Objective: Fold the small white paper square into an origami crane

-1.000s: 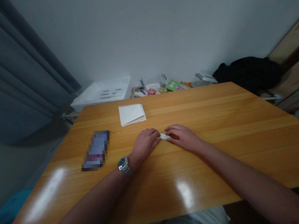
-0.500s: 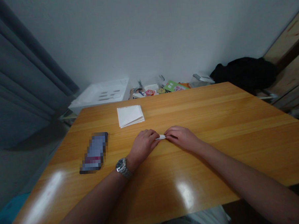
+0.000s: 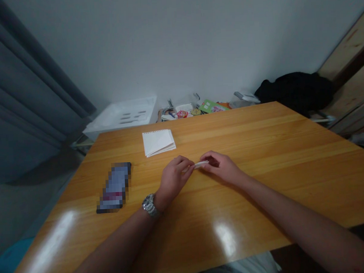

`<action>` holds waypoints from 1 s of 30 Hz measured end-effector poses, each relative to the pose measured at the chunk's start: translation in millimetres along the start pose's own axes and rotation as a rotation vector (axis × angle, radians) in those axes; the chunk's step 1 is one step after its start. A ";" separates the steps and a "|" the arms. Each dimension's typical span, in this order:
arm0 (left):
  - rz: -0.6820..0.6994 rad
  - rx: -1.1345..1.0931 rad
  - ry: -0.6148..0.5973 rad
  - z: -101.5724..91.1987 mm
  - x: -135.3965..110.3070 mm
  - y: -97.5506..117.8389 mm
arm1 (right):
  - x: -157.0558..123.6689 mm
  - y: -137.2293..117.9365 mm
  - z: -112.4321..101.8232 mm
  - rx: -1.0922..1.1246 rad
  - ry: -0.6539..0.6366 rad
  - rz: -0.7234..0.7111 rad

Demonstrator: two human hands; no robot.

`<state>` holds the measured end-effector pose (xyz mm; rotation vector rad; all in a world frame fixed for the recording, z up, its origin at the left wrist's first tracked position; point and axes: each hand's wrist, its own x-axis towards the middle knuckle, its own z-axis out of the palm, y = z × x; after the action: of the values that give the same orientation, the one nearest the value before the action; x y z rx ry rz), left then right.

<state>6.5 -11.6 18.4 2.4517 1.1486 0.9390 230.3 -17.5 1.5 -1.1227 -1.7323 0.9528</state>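
Note:
A small folded strip of white paper (image 3: 200, 164) is held just above the middle of the table, its layers slightly parted at the right end. My left hand (image 3: 176, 175) has its left end pinched between thumb and fingers, and a metal watch (image 3: 150, 205) is on that wrist. At the strip's other end my right hand (image 3: 221, 165) is curved, thumb and fingers apart around the paper. Whether a fingertip touches the strip there is hard to see. Beyond my left hand lies a stack of white sheets (image 3: 158, 142) with a perforated top edge.
A phone (image 3: 114, 187) with a blurred-out screen rests on the wooden table (image 3: 260, 141), left of my hands. Past the far edge stand a white foam tray (image 3: 123, 111), a green packet (image 3: 212, 106) and small clutter. A black cloth item (image 3: 294, 92) lies at the far right.
My right hand's fingers have come apart from their pinch on the paper. The strip has turned, so its right end now points up and shows separate layers.

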 end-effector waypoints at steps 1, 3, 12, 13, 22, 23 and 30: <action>-0.014 -0.035 0.023 0.5 0.4 1.2 | -0.3 0.6 1.3 0.050 0.001 0.018; -0.039 -0.088 0.049 1.4 1.2 3.5 | -0.7 1.1 3.5 0.112 0.009 0.034; -0.197 -0.301 0.061 7.3 2.9 6.5 | 2.9 -0.4 4.7 0.235 0.063 0.049; -0.192 -0.292 0.065 7.8 2.6 5.1 | 3.6 1.1 4.0 0.241 0.061 0.060; 0.079 -0.030 -0.079 6.9 1.1 -8.2 | 4.8 13.4 -3.5 -0.035 0.058 0.099; 0.101 -0.005 -0.105 7.1 0.9 -8.4 | 4.7 13.5 -3.8 -0.070 0.053 0.092; 0.185 0.109 -0.202 10.0 -2.2 -9.1 | 5.5 15.9 -3.2 -0.308 0.016 -0.013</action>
<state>6.7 -7.1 5.4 2.7051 0.9412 0.6701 236.7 -6.9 -10.4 -1.3074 -1.9146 0.6809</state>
